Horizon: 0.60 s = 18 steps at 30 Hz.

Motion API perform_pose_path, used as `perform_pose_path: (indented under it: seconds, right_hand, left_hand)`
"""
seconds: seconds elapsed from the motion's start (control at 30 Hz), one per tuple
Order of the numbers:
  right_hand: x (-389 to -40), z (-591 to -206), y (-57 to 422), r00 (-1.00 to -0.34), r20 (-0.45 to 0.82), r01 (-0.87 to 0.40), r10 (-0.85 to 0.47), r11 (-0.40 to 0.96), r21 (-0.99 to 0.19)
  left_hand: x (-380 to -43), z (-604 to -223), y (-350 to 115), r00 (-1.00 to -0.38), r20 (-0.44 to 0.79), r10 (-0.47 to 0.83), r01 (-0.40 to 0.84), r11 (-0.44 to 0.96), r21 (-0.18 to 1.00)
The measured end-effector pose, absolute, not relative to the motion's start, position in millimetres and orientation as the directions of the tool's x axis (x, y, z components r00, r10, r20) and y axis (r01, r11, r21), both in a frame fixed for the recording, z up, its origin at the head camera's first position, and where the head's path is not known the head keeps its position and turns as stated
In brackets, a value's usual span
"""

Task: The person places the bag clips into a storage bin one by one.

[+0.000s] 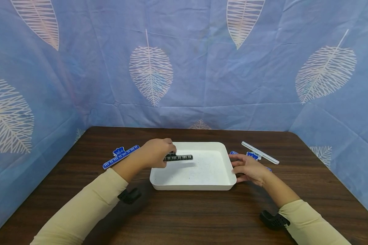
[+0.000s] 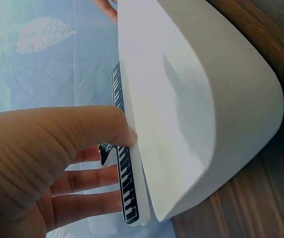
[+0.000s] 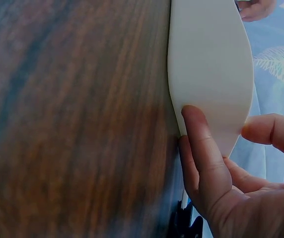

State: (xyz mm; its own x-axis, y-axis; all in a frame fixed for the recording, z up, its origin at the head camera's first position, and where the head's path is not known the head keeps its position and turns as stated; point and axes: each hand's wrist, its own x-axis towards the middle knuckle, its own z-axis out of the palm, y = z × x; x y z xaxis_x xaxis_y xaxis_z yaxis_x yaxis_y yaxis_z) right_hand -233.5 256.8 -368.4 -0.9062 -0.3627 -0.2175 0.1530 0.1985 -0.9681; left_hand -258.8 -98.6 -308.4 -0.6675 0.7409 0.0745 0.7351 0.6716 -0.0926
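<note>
My left hand (image 1: 155, 151) pinches a black page clip (image 1: 182, 157) with a piano-key pattern, holding it above the left part of a white tray (image 1: 208, 172). In the left wrist view the thumb lies on the clip's pale edge, and the other fingers are behind its black handle (image 2: 105, 152). My right hand (image 1: 248, 169) grips the tray's right side. The right wrist view has its thumb at the rim and its fingers against the outer wall (image 3: 206, 64).
Left of the tray lies a blue piano-key clip (image 1: 121, 157). Another blue clip (image 1: 253, 155) lies at the right, partly hidden by the right hand. Behind it is a slim white bar (image 1: 260, 152). Blue leaf-printed cloth (image 1: 187, 85) hangs round the dark wooden table (image 1: 199, 217).
</note>
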Motion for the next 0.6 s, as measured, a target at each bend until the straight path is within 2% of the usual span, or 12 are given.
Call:
perform_pose_path:
  seconds: [0.6]
  right_hand:
    - [-232.8, -368.0, 255.9, -0.909, -0.228, 0.164, -0.349, 0.203, -0.965]
  left_hand:
    - [-269.5, -312.9, -73.3, -0.654, -0.066, 0.754, 0.756, 0.647, -0.1]
